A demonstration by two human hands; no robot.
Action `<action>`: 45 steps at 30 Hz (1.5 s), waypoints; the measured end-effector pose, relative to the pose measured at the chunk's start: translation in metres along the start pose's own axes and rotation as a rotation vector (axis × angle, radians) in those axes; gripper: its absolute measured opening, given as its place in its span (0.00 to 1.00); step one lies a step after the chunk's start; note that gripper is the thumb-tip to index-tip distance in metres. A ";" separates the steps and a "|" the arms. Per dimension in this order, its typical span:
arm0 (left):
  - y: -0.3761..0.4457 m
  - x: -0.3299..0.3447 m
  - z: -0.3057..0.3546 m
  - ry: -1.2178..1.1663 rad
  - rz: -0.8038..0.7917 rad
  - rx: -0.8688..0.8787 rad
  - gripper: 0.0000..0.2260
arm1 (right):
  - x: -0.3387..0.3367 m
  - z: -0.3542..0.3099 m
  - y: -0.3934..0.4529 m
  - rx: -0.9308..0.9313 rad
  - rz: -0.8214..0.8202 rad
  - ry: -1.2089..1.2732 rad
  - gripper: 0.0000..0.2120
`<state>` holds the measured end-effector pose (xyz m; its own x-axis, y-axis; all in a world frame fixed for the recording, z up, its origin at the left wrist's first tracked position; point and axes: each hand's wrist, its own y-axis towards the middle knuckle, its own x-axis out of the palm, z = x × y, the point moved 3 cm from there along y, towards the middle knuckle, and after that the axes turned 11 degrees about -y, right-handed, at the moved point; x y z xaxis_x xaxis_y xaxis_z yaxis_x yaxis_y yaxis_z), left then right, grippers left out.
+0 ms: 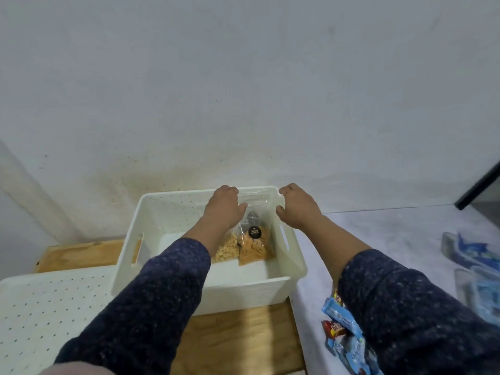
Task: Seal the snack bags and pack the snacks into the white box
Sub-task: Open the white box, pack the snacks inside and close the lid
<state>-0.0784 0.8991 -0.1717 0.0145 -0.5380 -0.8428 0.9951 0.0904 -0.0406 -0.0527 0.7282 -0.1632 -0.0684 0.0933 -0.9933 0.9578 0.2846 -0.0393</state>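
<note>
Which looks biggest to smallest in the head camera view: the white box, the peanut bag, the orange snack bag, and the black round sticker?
1. white box
2. and 3. orange snack bag and peanut bag: unsure, since the left arm covers part of the peanut bag
4. black round sticker

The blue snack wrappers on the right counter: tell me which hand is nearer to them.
Right. The right hand is at the white box's far right corner, on the blue snack wrappers' side; the left hand is farther left, over the box.

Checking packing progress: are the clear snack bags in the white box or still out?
In. Two clear snack bags lie on the floor of the white box; other wrapped snacks remain on the counter.
</note>
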 end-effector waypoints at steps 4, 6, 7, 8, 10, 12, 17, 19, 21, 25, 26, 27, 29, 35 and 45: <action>-0.027 0.008 0.043 0.015 0.062 0.031 0.21 | -0.015 0.034 -0.031 -0.006 0.033 -0.038 0.20; -0.040 0.020 0.065 0.012 0.063 0.037 0.21 | -0.021 0.056 -0.050 -0.003 0.052 -0.046 0.20; -0.046 0.027 0.077 0.009 0.066 0.040 0.22 | -0.024 0.069 -0.059 0.000 0.062 -0.047 0.20; -0.052 0.034 0.089 0.007 0.067 0.047 0.22 | -0.027 0.082 -0.069 0.003 0.070 -0.047 0.20; -0.064 0.051 0.116 0.002 0.064 0.068 0.22 | -0.031 0.109 -0.087 0.020 0.082 -0.042 0.20; -0.073 0.070 0.146 0.003 0.050 0.106 0.22 | -0.035 0.140 -0.107 0.060 0.091 -0.028 0.21; -0.081 0.117 0.217 0.010 -0.038 0.207 0.22 | -0.040 0.224 -0.152 0.217 0.068 -0.031 0.21; -0.081 0.133 0.246 0.031 -0.076 0.261 0.22 | -0.042 0.257 -0.167 0.298 0.072 -0.034 0.20; -0.080 0.149 0.273 0.050 -0.113 0.330 0.22 | -0.044 0.287 -0.183 0.389 0.088 -0.024 0.20; -0.072 0.181 0.325 0.071 -0.187 0.450 0.21 | -0.044 0.339 -0.217 0.543 0.099 0.014 0.18; -0.070 0.192 0.338 0.071 -0.199 0.476 0.21 | -0.043 0.352 -0.224 0.573 0.106 0.014 0.17; -0.069 0.203 0.350 0.069 -0.214 0.501 0.21 | -0.042 0.365 -0.232 0.601 0.111 0.017 0.18; -0.071 0.227 0.370 0.064 -0.261 0.537 0.21 | -0.038 0.389 -0.248 0.643 0.102 0.024 0.19; -0.062 0.311 0.425 0.082 -0.410 0.592 0.21 | -0.010 0.470 -0.268 0.734 0.023 0.028 0.21; 0.028 0.427 0.483 0.092 -0.588 0.364 0.15 | 0.035 0.616 -0.176 0.550 -0.170 0.108 0.22</action>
<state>0.0030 0.2674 -0.2735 -0.5295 -0.3365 -0.7787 0.8047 -0.4897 -0.3356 -0.0516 0.0936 -0.2577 -0.2340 0.1945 -0.9526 0.9330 -0.2307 -0.2763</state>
